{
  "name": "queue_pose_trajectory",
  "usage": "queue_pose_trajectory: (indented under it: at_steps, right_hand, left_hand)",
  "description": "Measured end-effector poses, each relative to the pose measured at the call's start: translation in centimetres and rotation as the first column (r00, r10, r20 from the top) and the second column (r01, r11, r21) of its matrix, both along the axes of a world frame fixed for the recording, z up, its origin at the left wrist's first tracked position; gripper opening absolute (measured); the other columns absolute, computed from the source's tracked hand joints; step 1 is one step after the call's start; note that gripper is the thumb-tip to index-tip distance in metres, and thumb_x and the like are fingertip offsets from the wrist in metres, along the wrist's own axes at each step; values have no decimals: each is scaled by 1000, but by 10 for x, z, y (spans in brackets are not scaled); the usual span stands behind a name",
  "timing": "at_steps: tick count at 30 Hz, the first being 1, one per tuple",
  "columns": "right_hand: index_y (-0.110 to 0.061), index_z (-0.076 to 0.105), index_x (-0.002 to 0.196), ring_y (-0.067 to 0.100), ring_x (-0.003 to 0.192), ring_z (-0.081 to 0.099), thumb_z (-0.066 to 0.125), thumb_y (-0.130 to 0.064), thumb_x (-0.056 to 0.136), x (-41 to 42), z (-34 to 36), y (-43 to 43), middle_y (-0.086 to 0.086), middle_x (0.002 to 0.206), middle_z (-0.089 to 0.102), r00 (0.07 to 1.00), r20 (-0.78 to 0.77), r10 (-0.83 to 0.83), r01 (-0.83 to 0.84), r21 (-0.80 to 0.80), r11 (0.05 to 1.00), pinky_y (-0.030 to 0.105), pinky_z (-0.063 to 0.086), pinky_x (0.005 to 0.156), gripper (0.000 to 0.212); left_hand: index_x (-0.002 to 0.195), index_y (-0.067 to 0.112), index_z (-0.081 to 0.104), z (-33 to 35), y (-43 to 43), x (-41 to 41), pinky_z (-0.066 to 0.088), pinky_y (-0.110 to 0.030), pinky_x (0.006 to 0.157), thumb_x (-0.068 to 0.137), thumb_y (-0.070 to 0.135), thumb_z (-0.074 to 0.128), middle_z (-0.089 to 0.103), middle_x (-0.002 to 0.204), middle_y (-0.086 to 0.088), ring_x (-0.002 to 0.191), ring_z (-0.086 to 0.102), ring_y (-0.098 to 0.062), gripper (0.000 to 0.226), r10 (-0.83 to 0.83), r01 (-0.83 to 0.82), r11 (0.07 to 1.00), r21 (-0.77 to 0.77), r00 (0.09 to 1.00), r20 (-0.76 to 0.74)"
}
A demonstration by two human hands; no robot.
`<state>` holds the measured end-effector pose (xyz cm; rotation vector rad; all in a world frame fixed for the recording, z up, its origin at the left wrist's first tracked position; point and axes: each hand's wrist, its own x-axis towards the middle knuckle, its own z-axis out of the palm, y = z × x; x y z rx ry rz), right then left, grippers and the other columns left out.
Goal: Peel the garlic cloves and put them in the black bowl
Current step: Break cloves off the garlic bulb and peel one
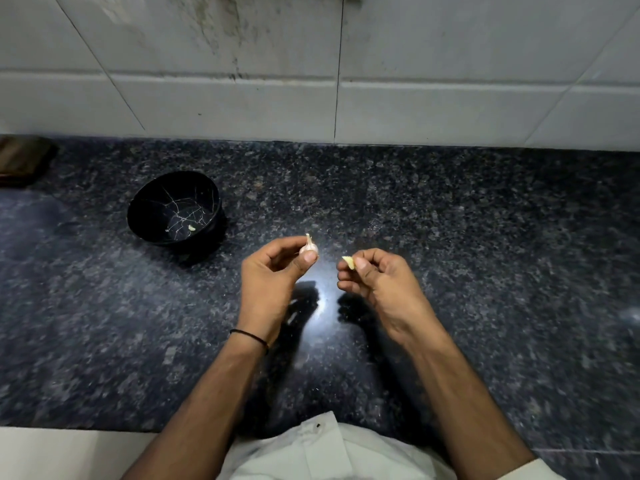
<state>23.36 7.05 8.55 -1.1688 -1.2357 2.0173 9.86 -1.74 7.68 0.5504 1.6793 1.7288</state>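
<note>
Hands apart: left hand (273, 268) pinches a papery white garlic bulb (309, 247), right hand (375, 275) a pale yellow clove (349, 262), right of a cracked black bowl (145, 202).

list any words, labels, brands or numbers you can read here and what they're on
None can be read. The black bowl shows only pale crack-like lines, not letters. The wall tiles, the granite counter, the garlic bulb in the left hand and the clove in the right hand carry no print.
</note>
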Motion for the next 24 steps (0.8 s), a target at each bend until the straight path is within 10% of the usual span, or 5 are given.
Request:
queue_pose_trajectory:
  at_steps: [5, 9, 11, 19, 24]
  right_hand:
    - [-8, 54, 91, 8, 57, 56, 43, -1, 105, -2, -30, 0, 6, 76, 64, 980, 198, 28, -49, 99, 994, 24, 49, 51, 18]
    - [-10, 53, 92, 12, 60, 52, 44, -3, 105, -4, -52, -1, 7, 77, 61, 967, 254, 18, -58, 149, 987, 23, 45, 52, 17]
    - [-11, 56, 92, 12, 62, 52, 48, -1, 103, -3, -58, -2, 6, 78, 61, 966, 256, 25, -70, 168, 983, 25, 47, 55, 17]
    - [-21, 69, 89, 9, 66, 55, 59, 1, 95, -1, -76, -7, 0, 74, 64, 965, 261, 40, -118, 288, 950, 28, 49, 62, 24]
    - [-16, 72, 83, 12, 63, 56, 66, -5, 93, 3, -74, -10, 6, 70, 68, 972, 233, -14, -52, 276, 960, 29, 47, 58, 16]
  left_hand:
    - [100, 17, 72, -37, 6, -9, 53, -13, 73, 84, -2, 73, 74, 97, -2, 79, 66, 7, 25, -27, -36, 980, -196, 950, -311]
    - [106, 16, 72, -67, 8, -17, 51, -33, 98, 83, 0, 71, 71, 112, 0, 104, 65, -19, 27, -160, -31, 956, -291, 776, -610]
    - [107, 12, 71, -74, 6, -17, 40, -19, 102, 82, -3, 71, 70, 115, -2, 108, 61, -23, 30, -217, -23, 949, -316, 678, -703]
    - [129, 14, 63, -72, -6, -14, 29, -29, 116, 82, -6, 67, 55, 141, 5, 134, 42, -11, 51, -257, 69, 954, -292, 689, -677]
    - [119, 13, 67, -50, -18, 9, 27, -6, 100, 84, -1, 71, 62, 124, 0, 118, 48, -21, 37, -136, -20, 981, -194, 643, -754]
